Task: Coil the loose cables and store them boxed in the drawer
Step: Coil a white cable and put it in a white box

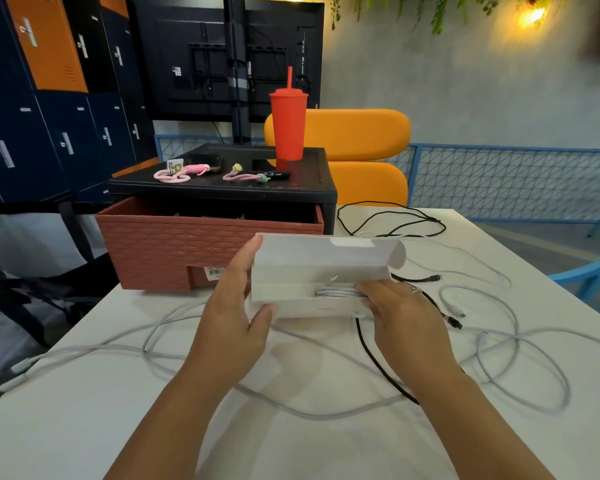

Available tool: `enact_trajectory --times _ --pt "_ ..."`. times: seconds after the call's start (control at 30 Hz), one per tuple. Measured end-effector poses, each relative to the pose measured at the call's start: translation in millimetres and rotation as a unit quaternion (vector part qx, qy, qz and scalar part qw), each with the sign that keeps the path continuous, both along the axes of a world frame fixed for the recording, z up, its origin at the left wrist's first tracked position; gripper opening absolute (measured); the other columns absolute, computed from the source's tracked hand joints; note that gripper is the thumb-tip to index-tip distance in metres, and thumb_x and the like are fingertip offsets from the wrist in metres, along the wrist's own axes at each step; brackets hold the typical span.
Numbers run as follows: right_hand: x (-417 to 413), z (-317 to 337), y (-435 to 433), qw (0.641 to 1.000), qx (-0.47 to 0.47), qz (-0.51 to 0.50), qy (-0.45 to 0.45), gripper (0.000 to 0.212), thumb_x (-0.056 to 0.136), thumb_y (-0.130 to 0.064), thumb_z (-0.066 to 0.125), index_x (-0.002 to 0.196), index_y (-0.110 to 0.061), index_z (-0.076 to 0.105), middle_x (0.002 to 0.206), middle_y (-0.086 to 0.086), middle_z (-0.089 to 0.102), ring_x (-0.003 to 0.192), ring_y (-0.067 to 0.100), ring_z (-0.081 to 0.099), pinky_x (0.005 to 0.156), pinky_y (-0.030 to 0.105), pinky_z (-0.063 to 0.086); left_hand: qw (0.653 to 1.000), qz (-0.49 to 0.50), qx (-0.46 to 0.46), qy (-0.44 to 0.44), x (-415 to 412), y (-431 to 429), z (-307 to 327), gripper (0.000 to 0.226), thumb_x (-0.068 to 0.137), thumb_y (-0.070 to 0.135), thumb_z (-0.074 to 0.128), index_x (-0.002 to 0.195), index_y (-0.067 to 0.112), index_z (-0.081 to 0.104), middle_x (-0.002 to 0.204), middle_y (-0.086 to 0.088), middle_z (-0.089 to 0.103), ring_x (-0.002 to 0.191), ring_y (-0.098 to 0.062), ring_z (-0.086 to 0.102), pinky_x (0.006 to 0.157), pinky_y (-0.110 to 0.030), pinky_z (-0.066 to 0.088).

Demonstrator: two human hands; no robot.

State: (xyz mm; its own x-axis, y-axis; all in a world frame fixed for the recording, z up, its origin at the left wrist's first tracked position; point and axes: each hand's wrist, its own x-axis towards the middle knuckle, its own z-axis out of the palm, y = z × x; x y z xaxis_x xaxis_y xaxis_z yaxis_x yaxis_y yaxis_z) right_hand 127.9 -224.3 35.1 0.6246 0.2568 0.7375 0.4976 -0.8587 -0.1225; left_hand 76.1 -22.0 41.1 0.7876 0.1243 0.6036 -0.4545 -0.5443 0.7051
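Observation:
A small white cardboard box (312, 271) with its lid flap up hangs above the white table (84, 410). My left hand (232, 306) grips its left end, thumb under the front wall. My right hand (395, 317) holds the box's right end, with its fingers on a coiled white cable (336, 292) lying inside. Behind the box, the brick-patterned red drawer (174, 244) stands pulled out of a black unit (222, 188). Loose white cables (499, 358) and black cables (392, 220) sprawl over the table.
On the black unit stand a red tumbler with a straw (288, 126), pink coiled cables (181, 173) and a dark phone (205, 161). An orange chair (357, 150) sits behind the table. Lockers line the left wall. The table's right edge meets a blue chair (589, 278).

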Motion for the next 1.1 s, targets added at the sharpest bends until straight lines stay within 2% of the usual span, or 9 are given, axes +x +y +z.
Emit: enact_trajectory --times 0.1,0.17,0.33,0.47,0.57,0.8,0.93,1.03,1.1 --pt "1.1 1.4 8.9 1.0 0.007 0.007 0.014 0.052 0.044 0.017 0.075 0.086 -0.013 0.069 0.07 0.003 0.068 0.056 0.03 0.062 0.041 0.03 0.047 0.999 0.037 -0.027 -0.007 5.0 2.8 -4.1 0.096 0.085 0.0 0.062 0.125 0.069 0.01 0.126 0.03 0.044 0.112 0.02 0.042 0.093 0.0 0.033" --pt "1.6 4.0 13.1 1.0 0.011 0.006 0.021 0.054 0.043 0.019 0.072 0.087 -0.012 0.069 0.071 0.006 0.068 0.059 0.031 0.063 0.041 0.03 0.046 0.997 0.057 -0.049 -0.009 8.0 5.2 -7.4 0.09 0.085 0.002 0.062 0.128 0.06 0.008 0.117 0.036 0.042 0.106 0.025 0.041 0.089 0.002 0.032" --pt "-0.6 20.3 17.2 0.997 0.044 0.0 0.068 0.033 0.069 0.014 0.064 0.094 -0.007 0.069 0.082 0.014 0.069 0.073 0.037 0.063 0.055 0.036 0.047 0.985 0.139 -0.024 0.099 17.2 22.9 -19.4 0.072 0.086 0.023 0.065 0.143 0.037 0.024 0.131 0.013 0.043 0.121 -0.007 0.04 0.099 -0.031 0.037" --pt "2.2 32.7 19.3 0.992 0.05 -0.006 0.113 0.029 0.088 0.001 0.049 0.109 -0.009 0.065 0.101 0.014 0.067 0.095 0.034 0.057 0.075 0.036 0.043 0.956 0.211 0.081 0.186 31.2 40.3 -34.9 0.04 0.091 0.028 0.055 0.13 0.019 0.052 0.135 -0.005 0.049 0.123 -0.026 0.044 0.11 -0.048 0.023" --pt "1.6 38.2 23.2 0.99 0.057 -0.01 0.128 0.028 0.09 -0.001 0.048 0.11 -0.011 0.064 0.104 0.012 0.066 0.097 0.031 0.055 0.075 0.033 0.041 0.919 0.237 0.169 0.266 36.9 44.2 -38.7 0.043 0.095 0.036 0.043 0.136 0.023 0.044 0.143 -0.001 0.041 0.135 -0.02 0.03 0.113 -0.049 0.004" --pt "1.2 35.5 22.4 0.986 0.086 -0.029 0.141 0.032 0.087 0.003 0.05 0.111 -0.011 0.065 0.103 0.013 0.066 0.099 0.032 0.054 0.078 0.035 0.042 0.862 0.224 0.248 0.382 46.7 44.1 -43.6 0.062 0.092 0.058 0.025 0.147 0.035 0.01 0.156 0.006 0.013 0.144 -0.023 -0.001 0.111 -0.058 -0.002" --pt "0.4 33.1 23.2 0.988 0.087 -0.022 0.128 0.032 0.083 0.005 0.053 0.109 -0.009 0.065 0.101 0.014 0.067 0.096 0.034 0.055 0.075 0.036 0.042 0.864 0.243 0.249 0.363 46.5 41.3 -40.1 0.055 0.089 0.062 0.029 0.141 0.044 0.024 0.142 0.002 0.03 0.136 -0.024 0.019 0.111 -0.056 0.004" --pt "1.6 29.9 24.3 0.988 0.108 -0.017 0.11 0.033 0.078 0.01 0.056 0.105 -0.007 0.067 0.096 0.016 0.067 0.092 0.037 0.056 0.069 0.034 0.039 0.891 0.228 0.222 0.324 45.4 39.1 -37.8 0.033 0.086 0.062 0.041 0.113 0.046 0.053 0.123 0.008 0.039 0.125 -0.019 0.029 0.11 -0.055 0.007" --pt "2.6 27.7 27.2 0.989 0.115 -0.01 0.092 0.03 0.078 0.01 0.056 0.101 -0.006 0.067 0.091 0.017 0.068 0.087 0.038 0.058 0.067 0.037 0.042 0.9 0.207 0.217 0.315 44.0 38.7 -38.2 0.026 0.084 0.062 0.046 0.098 0.043 0.057 0.113 0.012 0.038 0.124 -0.017 0.031 0.11 -0.056 0.004"
